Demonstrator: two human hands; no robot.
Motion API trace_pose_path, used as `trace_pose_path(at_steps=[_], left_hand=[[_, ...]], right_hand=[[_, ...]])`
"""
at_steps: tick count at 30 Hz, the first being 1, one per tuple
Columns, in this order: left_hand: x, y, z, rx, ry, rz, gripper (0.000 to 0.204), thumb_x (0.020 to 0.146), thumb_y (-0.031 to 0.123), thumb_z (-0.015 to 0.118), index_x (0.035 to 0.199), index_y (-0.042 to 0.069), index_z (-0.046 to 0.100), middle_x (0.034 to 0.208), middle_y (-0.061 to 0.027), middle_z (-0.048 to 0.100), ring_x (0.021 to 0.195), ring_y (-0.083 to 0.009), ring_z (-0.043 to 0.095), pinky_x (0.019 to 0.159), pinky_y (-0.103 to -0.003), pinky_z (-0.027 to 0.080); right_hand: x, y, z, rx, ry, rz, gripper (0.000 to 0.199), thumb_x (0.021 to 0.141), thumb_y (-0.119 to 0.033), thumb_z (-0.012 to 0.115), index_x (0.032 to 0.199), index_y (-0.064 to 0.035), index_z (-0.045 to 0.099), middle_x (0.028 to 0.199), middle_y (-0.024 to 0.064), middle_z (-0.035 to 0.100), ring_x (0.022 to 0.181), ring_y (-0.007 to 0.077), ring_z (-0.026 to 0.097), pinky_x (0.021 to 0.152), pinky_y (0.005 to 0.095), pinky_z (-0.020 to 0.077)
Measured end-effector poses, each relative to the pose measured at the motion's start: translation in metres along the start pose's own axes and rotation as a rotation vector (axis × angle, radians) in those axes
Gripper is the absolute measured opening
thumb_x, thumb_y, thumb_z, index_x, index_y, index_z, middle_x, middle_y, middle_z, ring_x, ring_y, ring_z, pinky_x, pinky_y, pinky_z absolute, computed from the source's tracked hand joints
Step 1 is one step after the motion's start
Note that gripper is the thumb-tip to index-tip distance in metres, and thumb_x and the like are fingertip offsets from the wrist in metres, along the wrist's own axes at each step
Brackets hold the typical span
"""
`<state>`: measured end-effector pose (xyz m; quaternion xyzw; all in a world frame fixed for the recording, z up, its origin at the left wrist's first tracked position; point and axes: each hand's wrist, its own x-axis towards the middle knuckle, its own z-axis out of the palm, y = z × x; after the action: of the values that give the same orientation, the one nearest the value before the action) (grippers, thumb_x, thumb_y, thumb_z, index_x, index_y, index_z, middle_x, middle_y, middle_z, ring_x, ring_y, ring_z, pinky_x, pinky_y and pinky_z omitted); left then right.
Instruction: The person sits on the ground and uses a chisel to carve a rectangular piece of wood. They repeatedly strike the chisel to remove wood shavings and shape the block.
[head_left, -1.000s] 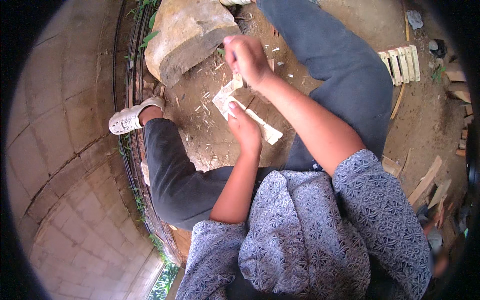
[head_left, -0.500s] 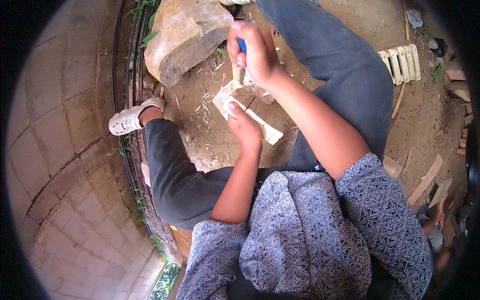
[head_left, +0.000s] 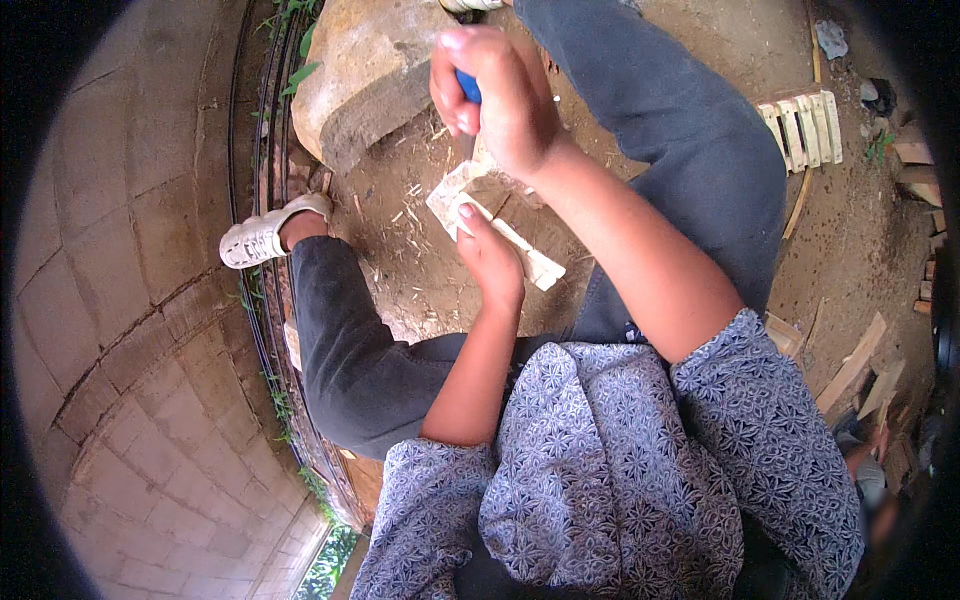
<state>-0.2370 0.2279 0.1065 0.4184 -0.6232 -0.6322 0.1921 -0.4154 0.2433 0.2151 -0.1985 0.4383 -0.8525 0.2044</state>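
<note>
My right hand point(head_left: 508, 105) is closed around the blue handle point(head_left: 467, 86) of a tool. It is held above the ground between my legs, and most of the tool is hidden by the fingers, so its exact kind is unclear. Below and to the left, my left hand point(head_left: 490, 258) grips a pale wooden strip point(head_left: 540, 268), thumb on top. The strip slants down to the right. Its upper end lies against a pale, whitish wooden block point(head_left: 450, 185) on the ground, just under my right hand.
A large rock point(head_left: 375, 80) sits ahead, near my left foot in a pale clog point(head_left: 265, 235). Wood shavings point(head_left: 405, 215) litter the dirt. A small slatted wooden piece point(head_left: 805, 130) lies to the right, with loose wood offcuts point(head_left: 850, 360) nearer. A block wall point(head_left: 130, 250) rises at left.
My right hand has risen slightly and shifted left with the blue-handled tool, its grip tilting. My left hand and the wooden strip stay where they were.
</note>
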Motion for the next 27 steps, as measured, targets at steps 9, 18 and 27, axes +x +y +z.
trace_pose_path(at_steps=[9,18,27], left_hand=[[-0.001,0.005,0.010,0.037,0.077,-0.024,0.058,0.108,0.046,0.031,0.115,-0.005,0.058,0.108,-0.0114,0.064,0.098,-0.0187,0.058,0.091,-0.034,0.045],[0.004,-0.004,0.008,0.032,-0.010,0.027,0.057,0.108,0.046,0.031,0.117,-0.005,0.058,0.109,-0.0105,0.064,0.097,-0.0184,0.058,0.088,-0.034,0.046],[-0.001,0.000,-0.004,0.065,0.011,-0.026,0.060,0.108,0.046,0.032,0.122,-0.006,0.056,0.114,-0.0140,0.064,0.102,-0.0207,0.059,0.093,-0.034,0.045]], right_hand=[[-0.013,0.067,-0.031,-0.092,0.131,0.121,0.052,0.092,-0.042,0.052,0.054,-0.0061,0.049,0.048,0.0025,0.048,0.044,0.0131,0.048,0.047,0.0303,0.0379],[-0.018,0.069,-0.025,-0.295,0.002,0.091,0.048,0.089,-0.042,0.055,0.056,-0.0072,0.051,0.054,0.0031,0.054,0.053,0.0129,0.049,0.053,0.0327,0.0389],[0.000,-0.014,-0.004,0.103,-0.023,0.048,0.042,0.094,-0.038,0.045,0.064,-0.0089,0.046,0.049,0.0000,0.041,0.045,0.0107,0.039,0.048,0.0285,0.0362]])
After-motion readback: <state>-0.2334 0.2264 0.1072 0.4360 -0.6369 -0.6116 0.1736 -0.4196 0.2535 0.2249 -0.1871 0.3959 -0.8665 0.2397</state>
